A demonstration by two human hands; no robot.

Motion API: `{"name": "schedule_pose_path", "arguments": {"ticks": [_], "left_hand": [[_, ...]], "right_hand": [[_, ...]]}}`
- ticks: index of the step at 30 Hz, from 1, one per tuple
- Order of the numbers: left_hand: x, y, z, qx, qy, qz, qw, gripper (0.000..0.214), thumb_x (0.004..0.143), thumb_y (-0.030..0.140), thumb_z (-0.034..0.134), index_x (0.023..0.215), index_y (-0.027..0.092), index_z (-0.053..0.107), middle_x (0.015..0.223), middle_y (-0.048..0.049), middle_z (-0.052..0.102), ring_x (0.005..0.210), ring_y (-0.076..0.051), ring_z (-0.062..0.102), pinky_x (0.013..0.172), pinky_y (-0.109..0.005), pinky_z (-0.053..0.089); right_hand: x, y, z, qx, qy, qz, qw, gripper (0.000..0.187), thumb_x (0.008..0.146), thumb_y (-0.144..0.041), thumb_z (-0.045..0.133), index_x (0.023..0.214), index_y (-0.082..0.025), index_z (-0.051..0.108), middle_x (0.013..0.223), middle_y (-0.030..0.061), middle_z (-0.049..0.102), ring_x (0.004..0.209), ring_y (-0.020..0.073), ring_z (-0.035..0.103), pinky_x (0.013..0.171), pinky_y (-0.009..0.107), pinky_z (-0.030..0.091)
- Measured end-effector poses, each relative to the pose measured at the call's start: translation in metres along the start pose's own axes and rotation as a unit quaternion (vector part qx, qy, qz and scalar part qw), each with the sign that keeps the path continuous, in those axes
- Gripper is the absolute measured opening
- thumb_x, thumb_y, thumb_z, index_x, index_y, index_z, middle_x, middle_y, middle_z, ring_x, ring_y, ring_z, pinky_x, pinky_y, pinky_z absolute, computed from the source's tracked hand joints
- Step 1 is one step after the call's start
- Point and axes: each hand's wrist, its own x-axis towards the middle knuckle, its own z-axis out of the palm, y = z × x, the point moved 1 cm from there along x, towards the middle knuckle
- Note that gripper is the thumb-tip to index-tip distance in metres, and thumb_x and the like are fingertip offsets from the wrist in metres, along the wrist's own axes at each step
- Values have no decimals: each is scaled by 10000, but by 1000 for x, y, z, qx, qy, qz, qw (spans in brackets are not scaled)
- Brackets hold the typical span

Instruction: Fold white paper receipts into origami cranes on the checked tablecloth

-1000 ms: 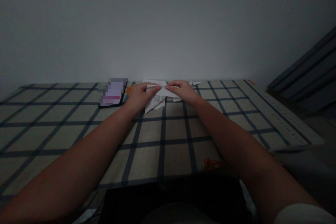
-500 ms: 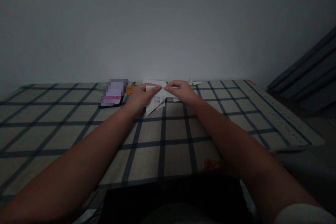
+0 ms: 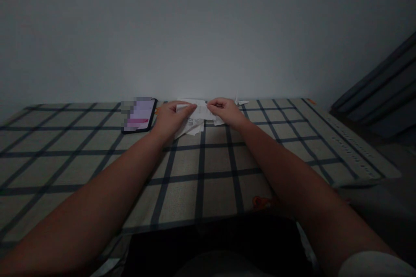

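My left hand pinches a folded white sheet of paper between thumb and fingers, over the back part of the table. Facing it from the right, my right hand has thumb and forefinger closed at the paper's right end. Faint print shows on parts of the paper. More white paper sheets lie beneath and behind my hands, partly covered. Just beyond my right hand stands a small folded-paper figure with a pointed tip.
A phone with a lit, partly pixelated screen lies left of my hands. Something orange peeks out beside it. The checked tablecloth reaches to a grey wall. A dark curtain-like cloth hangs at the right.
My hands have moved slightly apart. The paper between them has turned, showing a wider face in the gap, and its pointed lower corner has shifted left and up.
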Motion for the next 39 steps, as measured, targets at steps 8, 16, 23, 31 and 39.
{"name": "schedule_pose_path", "arguments": {"ticks": [8, 16, 23, 31, 39], "left_hand": [[8, -10, -7, -52, 8, -35, 998, 397, 669, 461, 787, 901, 140, 755, 846, -104, 746, 737, -215, 687, 684, -320, 552], [3, -1, -3, -53, 15, -45, 997, 429, 672, 476, 786, 918, 126, 754, 838, -104, 749, 715, -212, 681, 655, -310, 536], [2, -3, -2, -12, -2, -7, 1000, 357, 688, 443, 775, 908, 161, 781, 874, -98, 760, 780, -225, 691, 684, -299, 538], [10, -5, -9, 59, 32, 8, 998, 311, 691, 411, 755, 886, 172, 795, 767, -59, 747, 688, -192, 655, 584, -260, 489], [19, -12, -14, 74, 65, 9, 995, 244, 696, 377, 722, 828, 179, 780, 736, -55, 730, 648, -177, 643, 607, -278, 509]], "right_hand": [[0, 3, -6, 62, 17, 37, 997, 232, 786, -410, 661, 779, -180, 685, 726, 31, 673, 668, 130, 583, 655, 276, 488], [5, 10, -4, 140, 51, 56, 987, 206, 784, -397, 669, 776, -192, 668, 725, 17, 659, 657, 117, 585, 650, 262, 500], [-1, 0, 2, 82, -12, 41, 996, 274, 757, -432, 712, 879, -187, 716, 867, 37, 708, 792, 151, 616, 718, 280, 492], [-3, -8, -3, -8, 24, 4, 1000, 215, 776, -388, 693, 819, -179, 717, 853, 51, 708, 794, 171, 609, 736, 309, 473], [-2, -5, -7, -19, 43, 7, 999, 230, 773, -402, 693, 825, -179, 708, 837, 51, 697, 778, 171, 593, 719, 312, 461]]}}
